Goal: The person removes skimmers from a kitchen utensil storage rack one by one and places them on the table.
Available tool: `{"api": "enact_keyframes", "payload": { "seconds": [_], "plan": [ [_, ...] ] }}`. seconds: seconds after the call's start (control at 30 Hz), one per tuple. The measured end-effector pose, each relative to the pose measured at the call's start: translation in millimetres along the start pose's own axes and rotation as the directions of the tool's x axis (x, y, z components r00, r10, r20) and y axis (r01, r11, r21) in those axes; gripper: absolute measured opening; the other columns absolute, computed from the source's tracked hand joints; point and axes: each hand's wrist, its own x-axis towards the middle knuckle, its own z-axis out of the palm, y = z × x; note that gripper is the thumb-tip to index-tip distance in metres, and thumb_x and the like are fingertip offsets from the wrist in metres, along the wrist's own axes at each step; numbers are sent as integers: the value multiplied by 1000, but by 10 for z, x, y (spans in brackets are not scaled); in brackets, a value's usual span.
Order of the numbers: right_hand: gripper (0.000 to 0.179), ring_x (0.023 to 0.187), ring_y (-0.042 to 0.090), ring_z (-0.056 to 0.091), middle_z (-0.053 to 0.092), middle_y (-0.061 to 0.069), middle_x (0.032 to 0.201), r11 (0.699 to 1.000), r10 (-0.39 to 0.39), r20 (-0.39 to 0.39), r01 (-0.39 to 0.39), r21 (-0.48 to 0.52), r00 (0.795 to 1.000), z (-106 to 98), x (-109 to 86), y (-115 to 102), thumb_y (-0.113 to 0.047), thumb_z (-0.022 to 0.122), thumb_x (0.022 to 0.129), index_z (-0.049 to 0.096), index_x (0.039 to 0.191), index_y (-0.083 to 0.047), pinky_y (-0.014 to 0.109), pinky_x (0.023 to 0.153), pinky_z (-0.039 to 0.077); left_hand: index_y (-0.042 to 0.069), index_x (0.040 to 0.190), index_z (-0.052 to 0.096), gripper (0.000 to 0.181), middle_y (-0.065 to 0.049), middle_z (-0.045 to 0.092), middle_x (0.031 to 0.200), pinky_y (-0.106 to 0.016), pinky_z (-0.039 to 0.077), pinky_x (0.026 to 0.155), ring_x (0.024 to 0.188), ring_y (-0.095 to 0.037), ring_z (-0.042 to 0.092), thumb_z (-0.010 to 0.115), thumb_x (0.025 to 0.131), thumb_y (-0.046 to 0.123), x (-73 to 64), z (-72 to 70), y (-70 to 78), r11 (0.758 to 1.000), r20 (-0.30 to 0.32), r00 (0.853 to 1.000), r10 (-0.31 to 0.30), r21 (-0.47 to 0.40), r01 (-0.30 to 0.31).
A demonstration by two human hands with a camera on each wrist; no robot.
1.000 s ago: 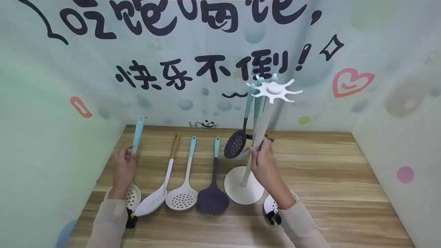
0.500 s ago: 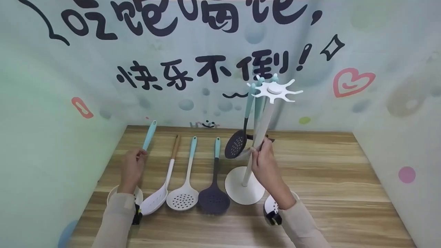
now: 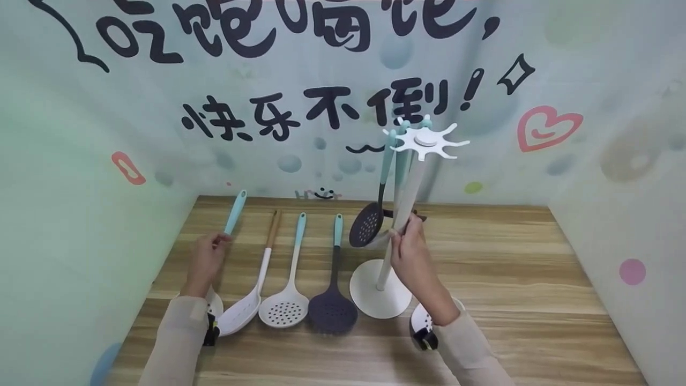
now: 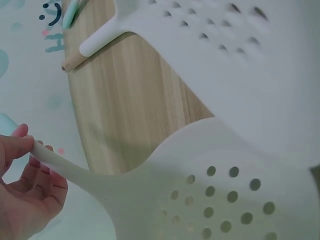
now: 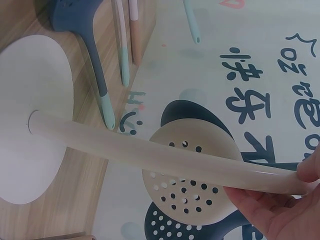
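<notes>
My left hand (image 3: 206,262) pinches a white skimmer with a turquoise handle (image 3: 235,214) by its shaft, just below the coloured grip. In the left wrist view the broad perforated head of this skimmer (image 4: 145,200) fills the lower right. My right hand (image 3: 412,262) grips the pole of a white utensil stand (image 3: 410,193), its fingers around the back. The stand's round base (image 3: 370,305) is down on the table. From its star-shaped top (image 3: 427,140) several turquoise-handled utensils hang at the back, among them a black skimmer (image 3: 366,225) and a pale skimmer (image 5: 215,207).
Between the hands lie a white slotted turner with a wooden handle (image 3: 262,273), a white skimmer (image 3: 284,308) and a dark turner (image 3: 332,311). Another white perforated piece (image 3: 422,317) shows partly beneath the right sleeve. Printed cloth walls enclose the wooden table (image 3: 509,257).
My left hand has moved a little to the right and slightly nearer with the skimmer, mostly in the first half second. My right hand and the stand have stayed in place.
</notes>
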Motion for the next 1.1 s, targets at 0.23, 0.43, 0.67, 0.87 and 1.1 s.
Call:
{"api": "enact_keyframes", "payload": {
  "seconds": [0.23,0.43,0.67,0.87,1.1],
  "plan": [
    [38,110,40,48,43,29,115,1000,-28,-19,28,-9,999,-1,12,19,-3,42,96,24,128,10,52,91,43,-3,109,60,24,-24,60,107,-29,43,71,92,-29,55,42,97,5,72,-36,13,999,45,999,11,-35,-9],
    [38,111,40,47,43,30,115,999,-32,-29,32,-13,999,10,18,22,-3,42,96,25,128,10,52,93,42,-5,111,58,24,-24,57,110,-31,44,77,97,-31,54,42,96,5,102,-79,13,997,84,996,-22,-75,28],
    [38,110,40,48,43,29,115,1000,-22,-25,22,-13,999,7,18,9,-3,43,96,25,128,9,52,92,42,-4,113,59,25,-24,57,114,-38,45,85,103,-31,52,42,96,4,139,-82,-2,996,100,994,-42,-72,49],
    [38,111,40,48,43,30,114,1000,-15,-21,15,-9,1000,10,20,-6,-4,42,96,25,128,9,52,93,42,1,124,54,32,-24,47,130,-48,39,100,119,-37,45,37,98,8,179,-49,-5,990,200,971,-131,-29,140],
    [39,112,40,48,43,30,116,1000,3,-5,-3,6,1000,10,12,-2,-5,41,97,25,129,9,52,94,42,-10,132,42,41,-32,50,125,-39,48,87,102,-35,55,36,94,2,204,-4,-26,999,328,944,-47,19,43]
  ]
}}
